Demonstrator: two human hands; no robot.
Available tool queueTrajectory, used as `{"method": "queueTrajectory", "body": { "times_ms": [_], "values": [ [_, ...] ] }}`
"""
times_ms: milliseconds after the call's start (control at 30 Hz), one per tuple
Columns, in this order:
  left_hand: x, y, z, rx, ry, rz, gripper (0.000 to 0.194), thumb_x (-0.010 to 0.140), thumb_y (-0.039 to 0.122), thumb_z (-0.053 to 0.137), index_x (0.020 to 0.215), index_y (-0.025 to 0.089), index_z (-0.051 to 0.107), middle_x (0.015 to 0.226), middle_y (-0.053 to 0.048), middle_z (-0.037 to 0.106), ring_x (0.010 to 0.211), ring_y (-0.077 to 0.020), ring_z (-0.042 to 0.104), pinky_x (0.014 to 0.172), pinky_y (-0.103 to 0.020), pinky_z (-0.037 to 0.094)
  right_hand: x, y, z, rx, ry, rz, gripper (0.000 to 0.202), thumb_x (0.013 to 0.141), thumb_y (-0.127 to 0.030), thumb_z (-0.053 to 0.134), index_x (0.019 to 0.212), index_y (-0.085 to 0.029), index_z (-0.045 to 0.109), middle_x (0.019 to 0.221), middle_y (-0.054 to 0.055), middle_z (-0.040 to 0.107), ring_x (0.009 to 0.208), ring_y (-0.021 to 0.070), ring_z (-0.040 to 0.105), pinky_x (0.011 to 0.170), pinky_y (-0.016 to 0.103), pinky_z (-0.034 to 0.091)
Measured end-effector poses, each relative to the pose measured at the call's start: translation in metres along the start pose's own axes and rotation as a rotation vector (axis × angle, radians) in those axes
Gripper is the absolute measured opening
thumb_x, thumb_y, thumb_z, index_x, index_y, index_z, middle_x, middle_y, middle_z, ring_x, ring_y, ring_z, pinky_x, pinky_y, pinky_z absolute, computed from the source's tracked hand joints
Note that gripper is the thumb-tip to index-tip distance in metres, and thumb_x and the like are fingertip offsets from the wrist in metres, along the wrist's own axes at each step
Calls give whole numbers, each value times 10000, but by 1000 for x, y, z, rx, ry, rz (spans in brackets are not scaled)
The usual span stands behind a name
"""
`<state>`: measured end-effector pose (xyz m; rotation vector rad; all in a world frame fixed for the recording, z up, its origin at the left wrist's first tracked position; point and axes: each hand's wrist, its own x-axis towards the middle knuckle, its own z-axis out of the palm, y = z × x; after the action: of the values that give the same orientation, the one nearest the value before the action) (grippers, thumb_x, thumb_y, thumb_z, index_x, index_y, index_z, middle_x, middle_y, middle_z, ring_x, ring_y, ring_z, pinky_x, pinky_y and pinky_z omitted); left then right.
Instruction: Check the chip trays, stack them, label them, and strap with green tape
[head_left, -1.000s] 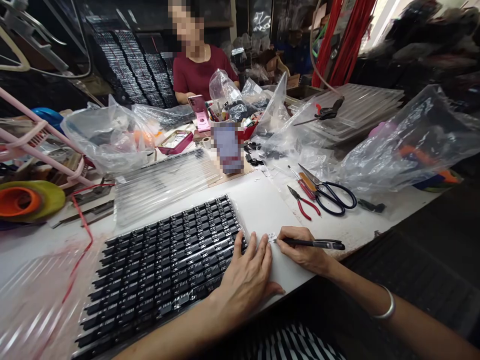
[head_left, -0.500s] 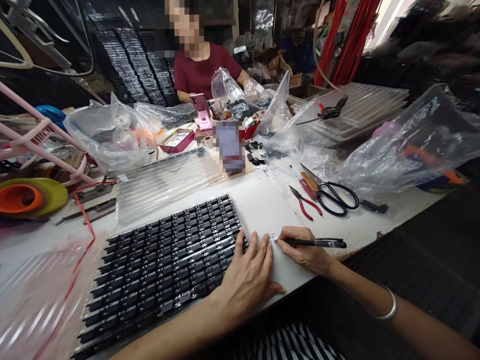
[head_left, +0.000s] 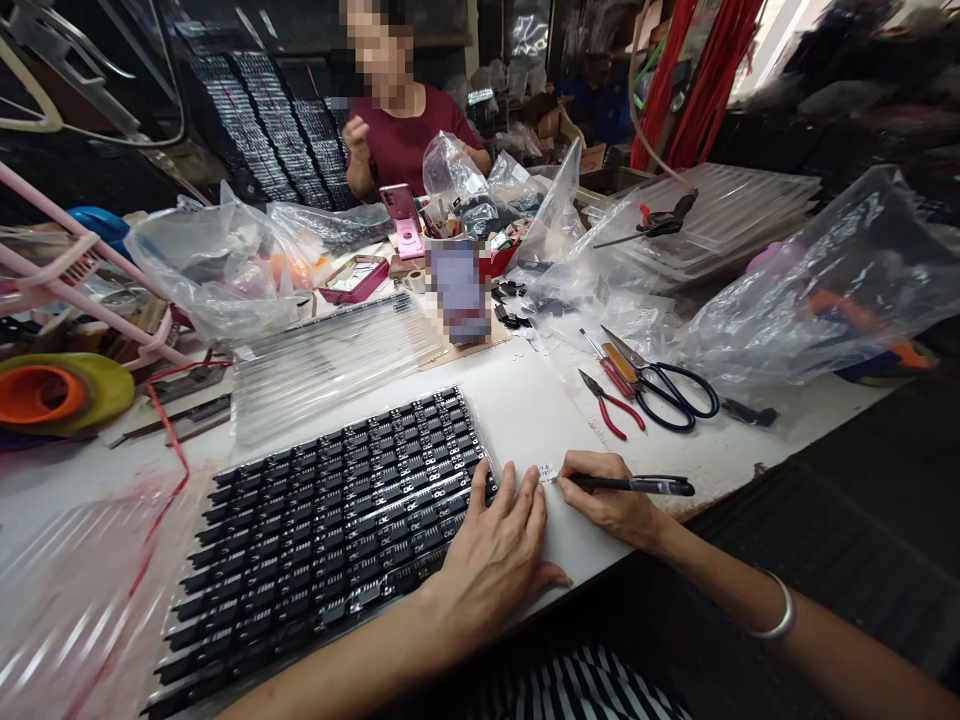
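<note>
My left hand [head_left: 499, 545] lies spread on the white table, its fingertips by the right edge of a clear tray [head_left: 330, 510] packed with rows of small black parts. My right hand [head_left: 611, 500] is closed around a black pen [head_left: 652, 486], whose tip end is hidden by the fingers. Between the two hands, small dark handwriting [head_left: 546, 472] shows on a white surface. A silver bangle [head_left: 784, 608] circles my right wrist.
Red-handled pliers [head_left: 615, 408], a screwdriver [head_left: 616, 376] and scissors [head_left: 675, 395] lie beyond my right hand. An empty ribbed tray [head_left: 337, 360] and plastic bags [head_left: 832, 290] lie farther off. A person [head_left: 409, 130] in dark red sits opposite.
The person opposite has raised a hand near the chest. A little more writing shows beside my right hand, which has barely moved; my left hand stays in place.
</note>
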<state>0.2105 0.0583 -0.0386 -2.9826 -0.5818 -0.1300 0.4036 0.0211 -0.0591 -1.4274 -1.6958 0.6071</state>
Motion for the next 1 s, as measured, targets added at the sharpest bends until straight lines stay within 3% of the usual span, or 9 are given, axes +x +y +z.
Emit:
{"method": "queueTrajectory", "body": {
  "times_ms": [200, 500, 733, 1000],
  "values": [
    [1, 1, -1, -8, -3, -1, 768, 863, 664, 242, 1300, 76, 470, 1381, -143, 472, 1267, -358, 415, 1046, -586, 236, 1, -2, -1, 34, -10, 1, 187, 811, -151, 470, 630, -188, 440, 578, -38, 449, 535, 97, 409, 534, 238, 316],
    [1, 1, 3, -44, 12, -30, 773, 828, 691, 313, 1319, 114, 466, 1359, -135, 500, 1241, -357, 444, 1047, -592, 218, 1, 1, -8, 218, 60, 175, 148, 786, -182, 514, 638, -187, 502, 568, -36, 487, 557, 113, 430, 539, 244, 334],
    [1, 0, 4, -39, -1, -26, 773, 839, 687, 284, 1345, 123, 435, 1383, -131, 474, 1263, -348, 423, 1055, -590, 215, 3, -1, -9, 187, -46, 133, 144, 789, -185, 506, 645, -183, 505, 589, -28, 510, 569, 116, 437, 540, 246, 329],
    [0, 1, 1, -58, -27, -32, 774, 844, 681, 275, 1350, 116, 427, 1389, -136, 467, 1275, -354, 405, 1059, -598, 206, 0, 0, -7, 96, 27, 66, 181, 804, -171, 498, 624, -187, 477, 562, -35, 477, 532, 107, 426, 527, 243, 326]
  ]
}}
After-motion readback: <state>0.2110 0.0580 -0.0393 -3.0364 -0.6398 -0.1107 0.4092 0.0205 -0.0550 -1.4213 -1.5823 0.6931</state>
